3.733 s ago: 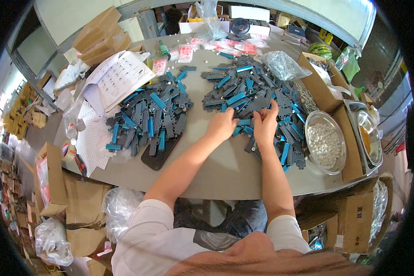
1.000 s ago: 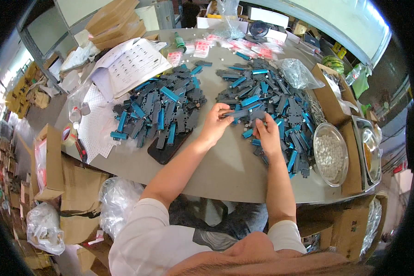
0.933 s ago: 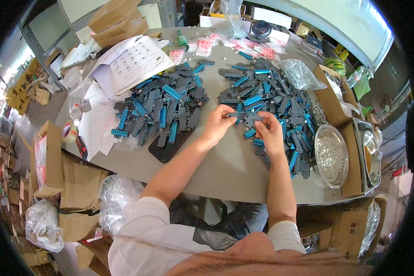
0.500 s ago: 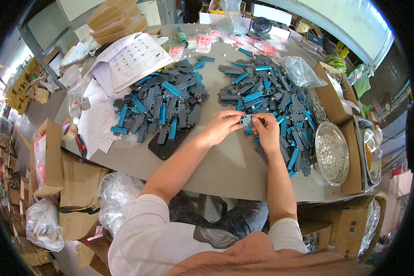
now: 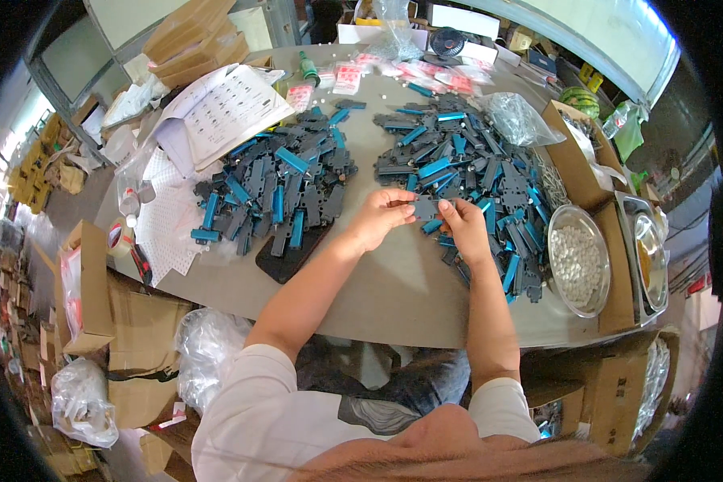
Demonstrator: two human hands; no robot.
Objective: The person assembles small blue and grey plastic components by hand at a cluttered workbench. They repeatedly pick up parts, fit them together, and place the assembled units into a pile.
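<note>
Both of my hands hold one small dark grey plastic part [image 5: 426, 209] between them, just above the table. My left hand [image 5: 381, 218] grips its left end and my right hand [image 5: 463, 229] grips its right end. Right behind my hands lies a big loose heap of grey and blue plastic parts [image 5: 474, 169]. To the left a second heap of the same kind of parts [image 5: 277, 189] lies partly on a dark flat tray.
A round metal bowl of small white pieces [image 5: 578, 261] stands at the right, beside a metal tray [image 5: 655, 257] in a cardboard box. A printed sheet [image 5: 225, 112], a clear plastic bag [image 5: 514, 116], cardboard boxes [image 5: 88, 289] and bags on the floor surround the grey table [image 5: 394, 297].
My hands have drawn back from the right heap toward me, now holding a grey part between them. The view has shifted slightly.
</note>
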